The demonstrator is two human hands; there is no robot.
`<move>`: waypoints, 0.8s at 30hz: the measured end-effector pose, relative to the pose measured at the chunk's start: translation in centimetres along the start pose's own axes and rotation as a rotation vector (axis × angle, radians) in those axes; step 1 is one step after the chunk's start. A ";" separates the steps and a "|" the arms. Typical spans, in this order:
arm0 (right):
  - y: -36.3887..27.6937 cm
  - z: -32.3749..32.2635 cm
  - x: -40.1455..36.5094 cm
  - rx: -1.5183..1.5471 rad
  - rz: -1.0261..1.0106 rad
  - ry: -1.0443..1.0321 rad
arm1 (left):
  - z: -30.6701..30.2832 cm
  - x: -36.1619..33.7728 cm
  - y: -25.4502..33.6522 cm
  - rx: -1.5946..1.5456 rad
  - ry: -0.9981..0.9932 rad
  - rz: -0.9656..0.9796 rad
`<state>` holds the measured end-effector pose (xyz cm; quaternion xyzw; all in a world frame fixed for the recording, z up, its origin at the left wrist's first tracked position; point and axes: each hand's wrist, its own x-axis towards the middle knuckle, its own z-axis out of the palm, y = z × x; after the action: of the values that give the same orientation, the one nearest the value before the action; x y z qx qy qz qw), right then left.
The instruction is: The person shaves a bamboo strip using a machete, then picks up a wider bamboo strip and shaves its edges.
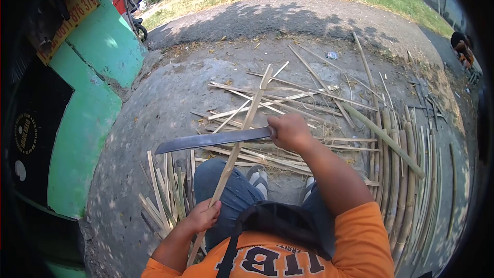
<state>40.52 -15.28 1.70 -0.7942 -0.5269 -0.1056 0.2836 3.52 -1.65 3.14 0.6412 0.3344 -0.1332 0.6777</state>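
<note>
My right hand point(289, 132) is closed round the handle of a machete point(211, 139), whose long dark blade points left. The blade crosses a pale bamboo strip point(230, 164) about midway along it. Low on that strip my left hand point(204, 216) is wrapped round it, holding it slanted up and away from me over my left knee. The strip's far end shows a node near its tip. Below and beyond the blade, many split bamboo strips point(247, 155) lie crisscrossed on the ground in front of my shoes.
Whole bamboo poles point(393, 185) and thin strips lie side by side at right, a greenish pole point(386, 139) slanting over them. More split pieces point(163, 195) are bundled at left. A green wall point(82, 134) stands far left. Another person point(462, 49) is at the far right.
</note>
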 end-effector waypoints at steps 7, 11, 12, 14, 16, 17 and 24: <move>6.2 0.2 -0.5 -0.027 0.382 0.038 | -0.9 -1.2 -1.2 0.053 0.017 -0.053; 3.3 0.2 -0.4 0.034 0.235 0.006 | -1.2 -0.3 -2.2 -0.034 0.041 -0.058; 2.2 0.0 -0.1 0.050 0.183 -0.021 | -1.1 -0.2 -2.3 -0.040 0.056 -0.039; 0.0 0.4 0.0 0.034 0.050 -0.081 | -1.0 -0.1 -1.8 -0.076 0.057 -0.044; -1.3 0.4 0.1 0.013 -0.078 -0.141 | -1.0 -0.1 -1.8 -0.108 0.058 -0.046; -1.8 0.3 0.1 0.002 -0.138 -0.172 | -1.0 -0.1 -2.1 -0.122 0.060 -0.046; 5.8 -0.2 1.0 0.033 0.467 0.112 | -1.0 0.3 -3.8 -0.016 0.113 0.058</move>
<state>46.12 -16.25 0.37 -0.8828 -0.3140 -0.0724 0.3419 1.09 -1.13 0.04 0.6517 0.3546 -0.0742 0.6664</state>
